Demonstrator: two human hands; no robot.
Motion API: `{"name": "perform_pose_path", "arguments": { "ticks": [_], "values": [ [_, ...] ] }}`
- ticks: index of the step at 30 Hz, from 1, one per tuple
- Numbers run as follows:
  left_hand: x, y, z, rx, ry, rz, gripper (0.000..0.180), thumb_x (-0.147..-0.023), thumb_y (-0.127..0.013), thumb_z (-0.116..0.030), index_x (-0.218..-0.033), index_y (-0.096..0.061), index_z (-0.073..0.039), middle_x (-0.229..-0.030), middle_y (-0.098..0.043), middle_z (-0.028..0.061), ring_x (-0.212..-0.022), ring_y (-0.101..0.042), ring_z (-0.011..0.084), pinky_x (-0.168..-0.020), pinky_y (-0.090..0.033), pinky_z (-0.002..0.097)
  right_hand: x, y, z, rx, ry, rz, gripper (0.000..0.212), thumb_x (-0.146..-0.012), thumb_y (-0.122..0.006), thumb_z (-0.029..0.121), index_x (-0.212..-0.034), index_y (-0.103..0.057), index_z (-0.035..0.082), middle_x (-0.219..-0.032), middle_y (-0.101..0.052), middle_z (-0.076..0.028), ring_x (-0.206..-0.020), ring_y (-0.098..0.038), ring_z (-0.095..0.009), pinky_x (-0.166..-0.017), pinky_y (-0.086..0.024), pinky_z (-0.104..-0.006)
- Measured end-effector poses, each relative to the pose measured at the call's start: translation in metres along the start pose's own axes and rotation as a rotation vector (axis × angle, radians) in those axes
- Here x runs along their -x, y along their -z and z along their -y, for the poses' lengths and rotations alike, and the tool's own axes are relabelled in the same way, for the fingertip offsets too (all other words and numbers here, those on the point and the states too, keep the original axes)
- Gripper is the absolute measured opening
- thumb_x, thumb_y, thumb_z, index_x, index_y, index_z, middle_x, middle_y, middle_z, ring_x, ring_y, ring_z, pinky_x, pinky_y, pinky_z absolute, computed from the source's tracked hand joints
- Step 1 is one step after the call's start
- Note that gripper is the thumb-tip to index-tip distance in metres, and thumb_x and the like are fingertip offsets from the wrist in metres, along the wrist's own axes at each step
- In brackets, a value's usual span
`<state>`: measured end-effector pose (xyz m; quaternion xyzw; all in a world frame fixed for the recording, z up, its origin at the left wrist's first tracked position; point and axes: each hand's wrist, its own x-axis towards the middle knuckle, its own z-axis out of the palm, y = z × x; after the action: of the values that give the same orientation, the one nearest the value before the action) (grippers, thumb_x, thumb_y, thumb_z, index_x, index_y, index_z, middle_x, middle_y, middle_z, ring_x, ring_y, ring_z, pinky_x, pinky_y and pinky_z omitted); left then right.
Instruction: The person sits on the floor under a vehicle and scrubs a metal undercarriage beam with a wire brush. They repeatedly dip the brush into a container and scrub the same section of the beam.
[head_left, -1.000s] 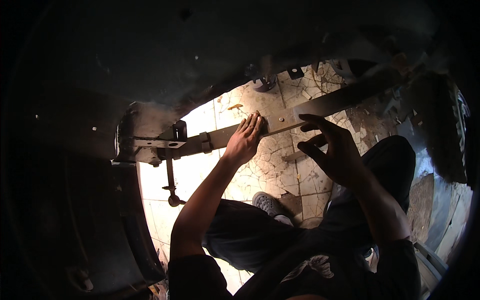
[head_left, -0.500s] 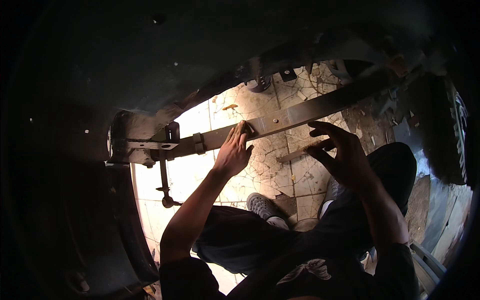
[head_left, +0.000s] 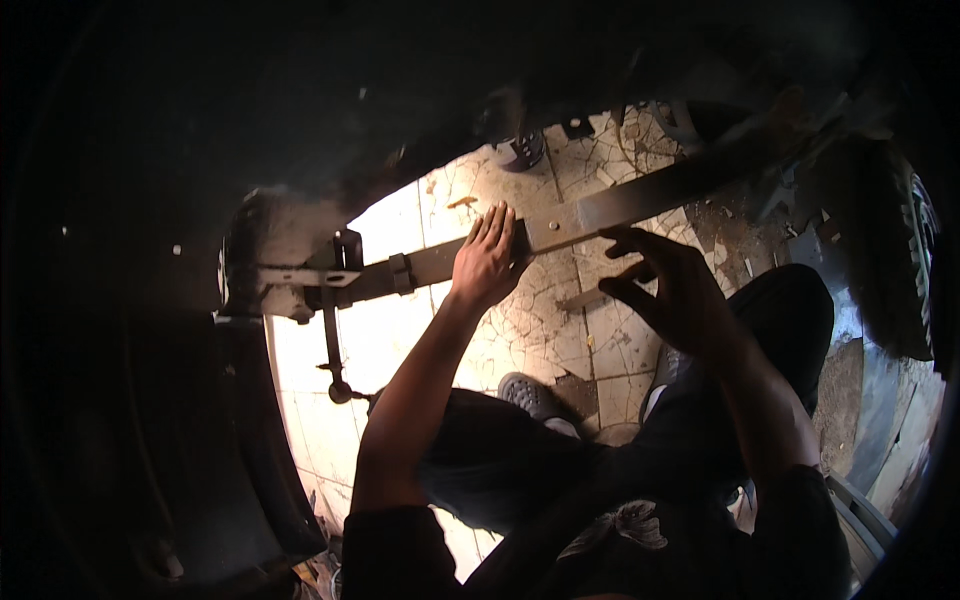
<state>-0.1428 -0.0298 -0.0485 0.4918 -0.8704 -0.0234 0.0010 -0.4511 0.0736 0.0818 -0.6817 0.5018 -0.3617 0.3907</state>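
My left hand point(head_left: 488, 258) lies across a long flat metal bar, which looks like a leaf spring point(head_left: 440, 263). Its fingers are stretched out and close together. Next to the fingertips is a dark patch on the bar; whether it is a pad or a shadow I cannot make out. To the right, my right hand point(head_left: 680, 290) hovers at the bar's near edge with thumb and fingers curved and apart, nothing visible between them. A small bolt head point(head_left: 554, 226) shows on the bar between the hands. A dark clip point(head_left: 401, 273) wraps the bar left of my left hand.
A dark bracket point(head_left: 310, 277) meets the bar's left end, with a thin link rod point(head_left: 333, 350) hanging below. Dark bodywork point(head_left: 250, 100) overhangs the far side. Cracked tiles point(head_left: 540, 340) cover the floor, where a flat strip point(head_left: 583, 299) lies. A tyre point(head_left: 895, 260) stands at right.
My left hand has slid right and away from me along the bar, and the dark patch has shifted with it. My right hand has moved slightly left, its thumb and fingers still apart.
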Motion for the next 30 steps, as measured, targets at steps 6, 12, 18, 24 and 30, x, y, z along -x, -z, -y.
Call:
{"name": "perform_pose_path", "arguments": {
  "ticks": [6,12,18,24,30],
  "values": [
    [0.04,0.018,-0.006,-0.013,-0.081,0.049,0.092,-0.1,-0.067,-0.057,-0.163,-0.035,0.002,-0.17,-0.035,0.0237,-0.16,-0.031,0.035,-0.133,-0.025,0.0443,0.01,-0.002,-0.006,0.028,-0.05,0.019,0.055,-0.097,-0.08,0.025,-0.143,-0.06,0.003,-0.124,-0.073,-0.022,-0.099,-0.08,-0.031,-0.085,-0.062,-0.0387],
    [0.052,0.011,-0.016,-0.042,-0.027,-0.007,0.095,-0.099,-0.069,-0.057,-0.164,-0.033,0.003,-0.171,-0.034,0.0226,-0.161,-0.031,0.0339,-0.133,-0.025,0.0446,0.014,0.005,0.001,0.063,-0.061,0.012,0.056,-0.098,-0.08,0.025,-0.146,-0.059,0.006,-0.126,-0.073,-0.021,-0.102,-0.079,-0.028,-0.089,-0.062,-0.0392],
    [0.006,0.02,-0.023,-0.12,0.04,0.106,0.122,-0.083,-0.083,-0.059,-0.165,-0.022,0.007,-0.173,-0.024,0.0282,-0.163,-0.024,0.0378,-0.135,-0.019,0.0431,0.007,-0.007,0.008,0.021,-0.039,0.016,0.057,-0.096,-0.081,0.024,-0.144,-0.059,0.003,-0.125,-0.073,-0.022,-0.102,-0.079,-0.032,-0.088,-0.062,-0.0394],
    [0.028,0.007,-0.046,-0.411,0.015,0.258,0.12,-0.081,-0.087,-0.045,-0.165,-0.02,0.011,-0.172,-0.024,0.0303,-0.162,-0.025,0.0389,-0.135,-0.02,0.0442,0.018,-0.001,0.0,0.12,-0.067,0.045,0.057,-0.096,-0.082,0.024,-0.144,-0.06,0.003,-0.124,-0.074,-0.022,-0.102,-0.079,-0.032,-0.088,-0.062,-0.04],
    [0.006,-0.019,-0.026,-0.396,0.028,0.1,0.119,-0.081,-0.088,-0.036,-0.167,-0.019,0.007,-0.174,-0.025,0.026,-0.163,-0.023,0.0359,-0.135,-0.019,0.0425,0.011,-0.007,0.002,0.11,-0.084,0.07,0.059,-0.094,-0.084,0.024,-0.143,-0.06,0.002,-0.12,-0.074,-0.023,-0.101,-0.079,-0.032,-0.086,-0.062,-0.0399]
  ]
}}
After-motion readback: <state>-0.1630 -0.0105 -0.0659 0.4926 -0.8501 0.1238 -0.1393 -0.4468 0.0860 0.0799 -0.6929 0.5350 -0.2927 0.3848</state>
